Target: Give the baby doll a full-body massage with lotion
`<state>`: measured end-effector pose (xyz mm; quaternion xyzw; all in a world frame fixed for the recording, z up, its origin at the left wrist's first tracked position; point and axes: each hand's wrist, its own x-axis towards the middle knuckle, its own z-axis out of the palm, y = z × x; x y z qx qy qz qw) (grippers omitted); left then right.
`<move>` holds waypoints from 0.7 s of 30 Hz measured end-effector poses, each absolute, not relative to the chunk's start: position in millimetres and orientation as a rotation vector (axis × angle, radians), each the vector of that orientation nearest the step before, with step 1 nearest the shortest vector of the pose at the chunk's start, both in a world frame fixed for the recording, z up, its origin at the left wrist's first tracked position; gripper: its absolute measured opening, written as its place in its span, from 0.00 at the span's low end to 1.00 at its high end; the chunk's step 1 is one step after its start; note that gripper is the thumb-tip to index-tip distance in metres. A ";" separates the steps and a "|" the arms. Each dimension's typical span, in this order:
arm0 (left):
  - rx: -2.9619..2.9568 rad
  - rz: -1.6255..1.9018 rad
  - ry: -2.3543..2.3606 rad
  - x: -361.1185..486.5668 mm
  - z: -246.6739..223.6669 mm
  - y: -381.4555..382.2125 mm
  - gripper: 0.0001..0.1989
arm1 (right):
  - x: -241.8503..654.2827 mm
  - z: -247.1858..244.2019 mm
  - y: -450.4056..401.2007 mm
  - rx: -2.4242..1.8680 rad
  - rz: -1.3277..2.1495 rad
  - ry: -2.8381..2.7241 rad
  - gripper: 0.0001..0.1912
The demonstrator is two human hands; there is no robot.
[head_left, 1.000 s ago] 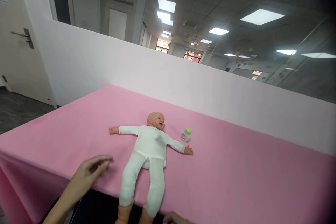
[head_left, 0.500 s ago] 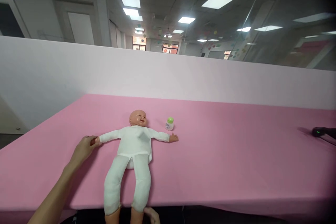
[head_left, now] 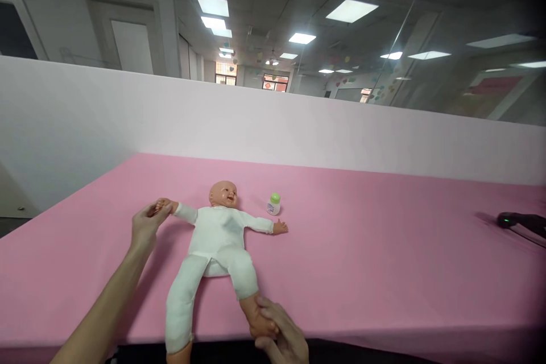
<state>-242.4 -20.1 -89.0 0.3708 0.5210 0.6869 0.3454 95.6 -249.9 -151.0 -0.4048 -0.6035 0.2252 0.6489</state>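
Note:
A baby doll (head_left: 218, 233) in a white cloth body lies face up on the pink tabletop (head_left: 362, 261), its head at the far end. My left hand (head_left: 145, 220) is closed in a pinch around the doll's hand (head_left: 167, 203) on the left, lifted a little off the surface. At the front edge, my right hand (head_left: 286, 331) grips the doll's bare foot (head_left: 258, 318) on the right, and that knee is bent outward. The other leg (head_left: 181, 301) hangs past the edge, its foot cut off by the frame. The doll's other arm (head_left: 259, 224) is stretched out sideways.
Near the doll's head stands a small clear jar (head_left: 273, 205) with a green lid. A black device (head_left: 518, 220) with a green light lies at the right edge. A white partition (head_left: 298, 131) runs along the back, with glass above it.
My left hand has raised the doll's hand up and inward. From below the table edge, my right hand has come up with the doll's right-side leg, swinging it rightward.

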 end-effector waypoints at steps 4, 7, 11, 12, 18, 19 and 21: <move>1.363 1.675 1.342 -195.7 -69.3 -17.7 0.19 | 92.0 -91.6 -210.3 -0.965 0.665 -1.530 0.14; 1.692 1.469 1.366 -163.1 -63.9 -18.5 0.17 | 76.2 -74.3 -184.9 -1.013 0.788 -1.505 0.15; 2.014 1.186 1.406 -141.3 -61.1 -21.2 0.14 | 53.3 -83.1 -160.7 -1.001 0.874 -1.397 0.13; 2.018 1.156 1.409 -140.7 -60.3 -21.1 0.15 | 49.7 -85.6 -157.8 -1.003 0.881 -1.362 0.13; 1.692 1.421 1.310 -167.6 -59.9 -16.6 0.14 | 66.9 -80.2 -182.1 -1.066 0.902 -1.290 0.16; 1.600 1.533 1.318 -175.5 -61.5 -16.5 0.16 | 76.1 -81.1 -191.9 -1.081 0.898 -1.295 0.15; 1.391 1.734 1.375 -192.2 -67.5 -17.4 0.17 | 96.0 -89.9 -213.1 -1.109 0.871 -1.320 0.14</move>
